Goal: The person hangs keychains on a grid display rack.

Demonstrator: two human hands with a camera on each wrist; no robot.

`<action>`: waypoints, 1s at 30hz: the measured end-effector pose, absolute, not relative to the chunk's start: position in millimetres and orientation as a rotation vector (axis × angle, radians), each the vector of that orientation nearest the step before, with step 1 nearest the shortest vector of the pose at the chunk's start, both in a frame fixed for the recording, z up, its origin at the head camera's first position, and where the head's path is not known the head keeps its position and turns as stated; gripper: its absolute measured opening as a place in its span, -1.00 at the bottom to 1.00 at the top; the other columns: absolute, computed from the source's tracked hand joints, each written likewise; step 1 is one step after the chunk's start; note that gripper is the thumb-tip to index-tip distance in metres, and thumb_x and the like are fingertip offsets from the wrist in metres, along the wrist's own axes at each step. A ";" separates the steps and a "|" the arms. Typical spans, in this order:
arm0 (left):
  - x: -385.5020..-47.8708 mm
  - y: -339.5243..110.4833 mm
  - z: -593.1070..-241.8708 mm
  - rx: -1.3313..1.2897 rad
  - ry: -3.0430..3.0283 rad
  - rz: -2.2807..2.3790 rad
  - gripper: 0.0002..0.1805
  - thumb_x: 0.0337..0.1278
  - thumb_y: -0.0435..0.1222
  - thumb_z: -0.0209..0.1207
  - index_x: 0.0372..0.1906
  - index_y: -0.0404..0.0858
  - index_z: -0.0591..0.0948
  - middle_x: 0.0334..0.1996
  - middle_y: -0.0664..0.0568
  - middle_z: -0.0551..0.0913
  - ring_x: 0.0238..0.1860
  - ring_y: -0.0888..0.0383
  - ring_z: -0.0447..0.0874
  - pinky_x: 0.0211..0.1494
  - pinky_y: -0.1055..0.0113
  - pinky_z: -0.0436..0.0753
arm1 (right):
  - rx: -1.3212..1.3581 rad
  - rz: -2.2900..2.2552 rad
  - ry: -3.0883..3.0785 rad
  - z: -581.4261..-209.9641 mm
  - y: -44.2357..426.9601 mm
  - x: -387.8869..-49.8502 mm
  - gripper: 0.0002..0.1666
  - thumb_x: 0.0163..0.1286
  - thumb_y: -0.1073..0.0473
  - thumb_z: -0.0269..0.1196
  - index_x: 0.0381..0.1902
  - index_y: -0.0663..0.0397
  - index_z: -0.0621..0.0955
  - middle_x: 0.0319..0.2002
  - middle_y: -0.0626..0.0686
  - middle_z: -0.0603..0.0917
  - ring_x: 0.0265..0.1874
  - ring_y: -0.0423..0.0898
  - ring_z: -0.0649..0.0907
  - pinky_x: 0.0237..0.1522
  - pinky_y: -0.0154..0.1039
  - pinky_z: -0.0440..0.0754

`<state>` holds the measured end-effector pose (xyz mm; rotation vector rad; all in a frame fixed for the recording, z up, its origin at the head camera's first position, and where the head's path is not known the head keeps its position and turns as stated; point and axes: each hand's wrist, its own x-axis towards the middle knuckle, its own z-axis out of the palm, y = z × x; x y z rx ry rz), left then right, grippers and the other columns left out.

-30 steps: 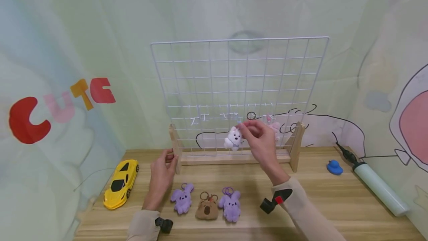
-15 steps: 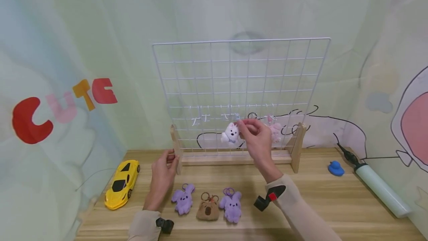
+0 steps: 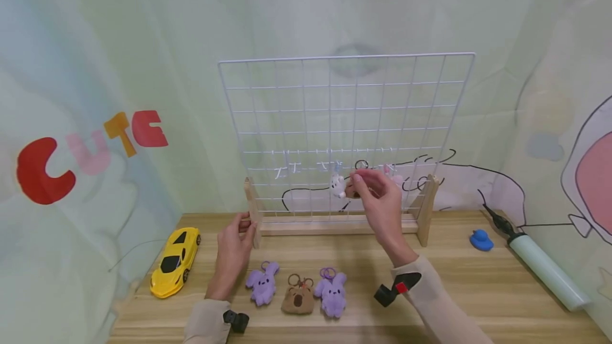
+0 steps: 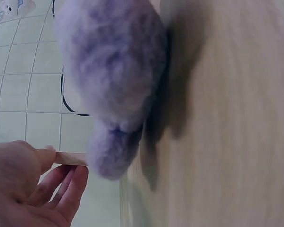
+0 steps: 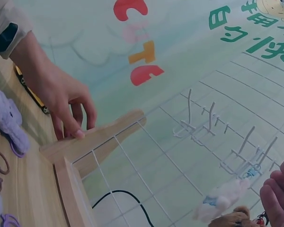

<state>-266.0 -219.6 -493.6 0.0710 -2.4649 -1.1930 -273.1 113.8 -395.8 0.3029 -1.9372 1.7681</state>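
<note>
My left hand [image 3: 233,243] grips the left wooden upright [image 3: 249,192] of a stand, thumb on one side and fingers on the other. The stand bears a white wire grid [image 3: 346,57]. A white plush dog keychain [image 3: 337,187] hangs by its light-blue clasp from a hook on the grid. Just right of it my right hand [image 3: 383,203] has loosely bent fingers and grips nothing that I can see. A brown plush keychain [image 3: 351,191] hangs partly behind those fingers; whether they touch it is unclear. Farther right, a pink plush keychain [image 3: 397,180] is mostly covered by my hand.
On the table before the stand lie a purple plush keychain [image 3: 262,285], a brown bear keychain [image 3: 298,300] and another purple plush [image 3: 332,296]. Bare white hooks [image 3: 281,171] stick out left. A yellow toy car [image 3: 175,263], blue toy duck [image 3: 481,240] and pale-green pump [image 3: 547,269] stand aside.
My right hand had the white plush dog at its fingertips, let go of it and moved right. The dog now hangs turned, and the brown plush shows beside it. My left hand stays put.
</note>
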 end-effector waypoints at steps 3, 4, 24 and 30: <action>-266.3 -219.6 -494.5 0.081 -2.464 -1.192 -0.65 0.58 -0.36 0.24 0.31 -0.39 0.60 0.08 -0.36 0.80 0.11 -0.24 0.84 0.11 -0.03 0.90 | 0.308 1.761 -1.947 -396.9 117.1 -270.9 -0.68 0.58 -0.01 0.39 0.14 0.02 0.75 0.05 0.04 0.86 0.05 -0.13 0.81 0.17 -0.44 0.77; -266.5 -219.6 -494.7 0.083 -2.464 -1.192 -0.65 0.58 -0.36 0.24 0.30 -0.39 0.60 0.08 -0.36 0.80 0.10 -0.24 0.84 0.11 -0.03 0.90 | 0.312 1.763 -1.946 -397.8 118.2 -270.3 -0.66 0.58 -0.01 0.39 0.14 0.05 0.75 0.04 0.05 0.86 0.03 -0.14 0.81 0.14 -0.44 0.78; -268.2 -218.5 -495.3 0.091 -2.485 -1.167 -0.65 0.60 -0.35 0.22 0.32 -0.38 0.60 0.10 -0.35 0.79 0.12 -0.23 0.83 0.12 -0.06 0.90 | 0.408 1.773 -2.293 -467.9 127.7 -255.4 -0.70 0.49 0.13 0.47 0.07 0.18 0.78 -0.10 0.11 0.89 -0.15 -0.04 0.86 -0.06 -0.42 0.83; -267.3 -218.4 -496.2 0.103 -2.497 -1.160 -0.64 0.57 -0.29 0.27 0.31 -0.34 0.61 0.16 -0.30 0.78 0.14 -0.19 0.83 0.12 -0.03 0.90 | 0.506 1.719 -2.487 -498.7 125.9 -259.1 -0.71 0.46 0.20 0.47 0.08 0.20 0.78 -0.12 0.07 0.88 -0.19 -0.22 0.80 -0.05 -0.41 0.82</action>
